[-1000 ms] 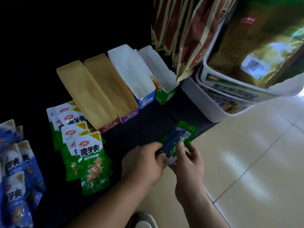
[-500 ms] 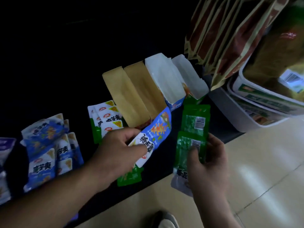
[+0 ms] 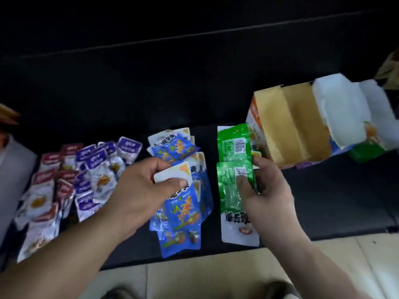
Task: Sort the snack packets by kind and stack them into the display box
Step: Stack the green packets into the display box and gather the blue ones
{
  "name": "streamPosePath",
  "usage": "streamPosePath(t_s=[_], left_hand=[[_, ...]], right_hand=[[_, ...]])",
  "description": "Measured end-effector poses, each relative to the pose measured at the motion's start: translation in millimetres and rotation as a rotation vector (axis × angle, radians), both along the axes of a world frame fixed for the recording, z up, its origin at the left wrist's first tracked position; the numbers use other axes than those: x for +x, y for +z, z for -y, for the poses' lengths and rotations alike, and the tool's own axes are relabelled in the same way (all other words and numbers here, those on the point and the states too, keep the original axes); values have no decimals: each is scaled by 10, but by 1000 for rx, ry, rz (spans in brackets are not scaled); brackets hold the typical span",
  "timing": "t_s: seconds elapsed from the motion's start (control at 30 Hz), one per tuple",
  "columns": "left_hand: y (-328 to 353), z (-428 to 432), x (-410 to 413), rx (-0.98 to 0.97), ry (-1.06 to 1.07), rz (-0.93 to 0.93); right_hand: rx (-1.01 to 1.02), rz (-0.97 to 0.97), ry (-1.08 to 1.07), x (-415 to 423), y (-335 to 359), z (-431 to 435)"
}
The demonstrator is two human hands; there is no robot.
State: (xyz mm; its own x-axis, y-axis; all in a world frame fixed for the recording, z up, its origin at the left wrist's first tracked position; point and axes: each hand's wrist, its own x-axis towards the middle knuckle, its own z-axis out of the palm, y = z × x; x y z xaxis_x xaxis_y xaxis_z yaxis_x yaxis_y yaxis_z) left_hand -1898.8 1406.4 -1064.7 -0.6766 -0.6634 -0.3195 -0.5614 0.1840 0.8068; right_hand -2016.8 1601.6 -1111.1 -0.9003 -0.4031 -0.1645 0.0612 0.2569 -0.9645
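Observation:
My left hand (image 3: 142,188) pinches a blue snack packet (image 3: 183,208) by its white top, over the pile of blue packets (image 3: 172,147) on the dark surface. My right hand (image 3: 267,190) grips several green packets (image 3: 233,184), seen from the back with barcodes showing. The open display boxes (image 3: 302,126) stand side by side at the right, two with brown insides, then two with white insides (image 3: 341,113). Purple packets (image 3: 97,156) and red packets (image 3: 49,175) lie heaped at the left.
The dark surface ends at a front edge (image 3: 302,238), with pale floor tiles (image 3: 216,272) below. A grey object (image 3: 13,169) stands at the far left. Brown bags (image 3: 390,67) show at the right edge. A shoe (image 3: 278,292) is at the bottom.
The view has swung left, bringing the purple and red heaps into sight. My left hand has carried the blue packet left onto the blue pile. My right hand still holds the green packets.

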Motion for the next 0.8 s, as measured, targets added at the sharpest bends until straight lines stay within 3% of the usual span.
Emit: streamPosePath(t_s=[0.17,0.53,0.67,0.8], left_hand=[[-396,223,17,-108,-85,92],[-833,102,268,-630,-181,-4],[-957,-33,464,-601,-272,42],[-848,-111,363,-713,-257,-8]], right_hand=[[45,41,-36,209,-151,115],[-16,187,-73,393,-297,40],[-71,266,-124,372,-290,47],[-72,292,-126,366,-267,35]])
